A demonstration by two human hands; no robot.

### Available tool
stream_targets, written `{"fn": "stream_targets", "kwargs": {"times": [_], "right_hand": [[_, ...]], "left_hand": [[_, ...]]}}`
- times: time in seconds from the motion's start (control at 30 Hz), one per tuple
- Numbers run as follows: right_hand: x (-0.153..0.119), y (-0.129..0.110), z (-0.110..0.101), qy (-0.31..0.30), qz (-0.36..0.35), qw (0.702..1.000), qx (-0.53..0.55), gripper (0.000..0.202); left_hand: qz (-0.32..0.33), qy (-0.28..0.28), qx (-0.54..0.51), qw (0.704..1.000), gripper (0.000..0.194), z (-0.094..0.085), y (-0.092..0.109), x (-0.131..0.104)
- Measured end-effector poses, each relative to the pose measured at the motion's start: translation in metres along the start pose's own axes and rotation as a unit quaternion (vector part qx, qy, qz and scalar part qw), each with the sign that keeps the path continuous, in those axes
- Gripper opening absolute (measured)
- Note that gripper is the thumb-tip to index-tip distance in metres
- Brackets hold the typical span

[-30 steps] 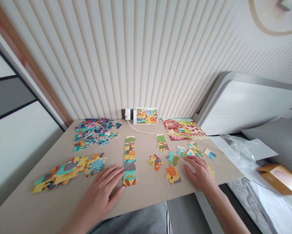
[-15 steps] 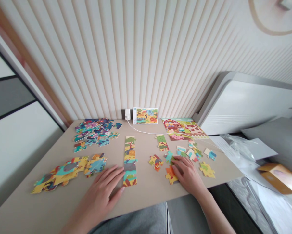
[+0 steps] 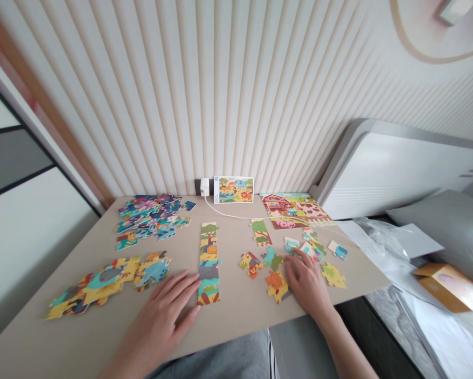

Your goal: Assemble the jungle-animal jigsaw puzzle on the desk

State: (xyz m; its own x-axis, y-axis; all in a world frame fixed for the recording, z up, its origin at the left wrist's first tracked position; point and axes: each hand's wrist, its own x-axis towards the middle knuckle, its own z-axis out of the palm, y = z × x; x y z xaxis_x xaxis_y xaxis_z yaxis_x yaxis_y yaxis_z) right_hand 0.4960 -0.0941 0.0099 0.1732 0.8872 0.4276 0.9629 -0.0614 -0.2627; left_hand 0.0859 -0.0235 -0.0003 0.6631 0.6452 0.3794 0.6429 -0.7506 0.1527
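Observation:
My left hand [image 3: 169,305] lies flat with fingers stretched, its fingertips at the left edge of a joined vertical strip of puzzle pieces [image 3: 209,271]. On the right, my right hand [image 3: 305,276] rests among loose pieces, fingers apart and reaching toward a pale blue-and-white piece [image 3: 291,244]. An orange-and-yellow piece [image 3: 278,287] and a teal-green piece [image 3: 272,258] lie just left of it. A yellow-green piece [image 3: 333,275] sits to its right. Further left are a red-and-yellow piece [image 3: 251,264] and a green tree strip [image 3: 261,232].
A picture card [image 3: 233,190] leans on the wall beside a white charger [image 3: 204,187], whose cable crosses the finished farm puzzle [image 3: 295,210]. Purple-blue pieces [image 3: 153,216] are heaped at the back left. Yellow pieces [image 3: 102,281] overlap at the front left. A bed stands right.
My right hand has shifted slightly right and away from the teal-green and orange pieces, uncovering more of them. My left hand stays by the strip. The view has tilted slightly.

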Motion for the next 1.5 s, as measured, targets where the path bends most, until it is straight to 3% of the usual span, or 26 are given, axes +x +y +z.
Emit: {"fn": "stream_targets", "kwargs": {"times": [0.3, 0.5, 1.03, 1.5], "right_hand": [[-0.0001, -0.0021, -0.0001, -0.003, -0.030, 0.999, 0.013, 0.032], [-0.0042, 0.0020, 0.0030, 0.059, 0.043, 0.996, -0.053, 0.030], [-0.0038, -0.0056, -0.0056, 0.019, 0.003, 1.000, 0.000, 0.029], [-0.0045, 0.0002, -0.0007, 0.017, 0.027, 0.999, -0.012, 0.031]], "left_hand": [[-0.008, 0.004, -0.013, 1.000, 0.052, 0.0000, 0.0006, 0.0003], [-0.008, 0.002, -0.015, 1.000, 0.051, 0.0004, -0.0002, 0.0003], [-0.001, 0.004, -0.004, 1.000, 0.052, -0.0023, 0.0017, 0.0014], [-0.009, -0.001, -0.013, 1.000, 0.051, -0.0030, 0.0027, 0.0014]]}}
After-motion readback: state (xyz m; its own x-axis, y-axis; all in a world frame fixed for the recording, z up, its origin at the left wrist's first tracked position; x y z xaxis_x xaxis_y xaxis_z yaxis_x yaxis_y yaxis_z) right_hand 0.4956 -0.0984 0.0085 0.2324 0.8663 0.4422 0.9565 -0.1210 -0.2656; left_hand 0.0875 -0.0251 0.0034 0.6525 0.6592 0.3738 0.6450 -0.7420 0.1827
